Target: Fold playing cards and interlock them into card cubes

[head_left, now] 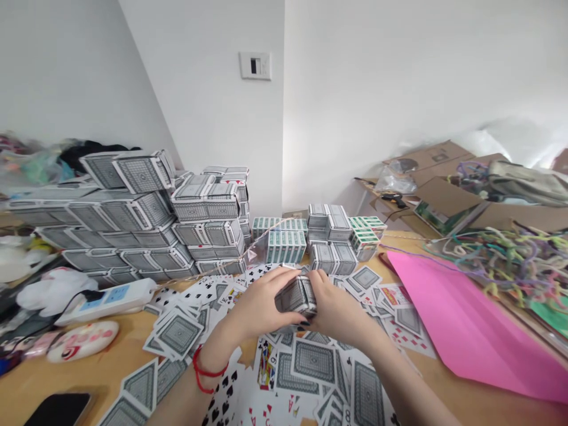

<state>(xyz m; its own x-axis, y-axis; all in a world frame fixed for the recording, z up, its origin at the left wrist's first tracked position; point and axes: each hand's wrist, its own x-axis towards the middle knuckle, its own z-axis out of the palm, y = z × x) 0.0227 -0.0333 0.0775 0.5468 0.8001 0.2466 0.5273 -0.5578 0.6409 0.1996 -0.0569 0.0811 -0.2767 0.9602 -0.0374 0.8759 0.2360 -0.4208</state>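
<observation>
Both my hands close around one small block covered in playing cards, just above the cards strewn on the table. My left hand grips its left side, with a red cord bracelet at the wrist. On the other side, my right hand wraps the block, dark-nailed fingertips at its lower edge. Beneath lie many loose playing cards, some face up, some showing grey patterned backs. Behind the hands stand green-and-white card boxes and a short stack of card-covered blocks.
Tall stacks of card-covered blocks rise at the left. A power strip, computer mouse and phone sit left. On the right are a pink sheet, tangled coloured pipe cleaners and an open cardboard box.
</observation>
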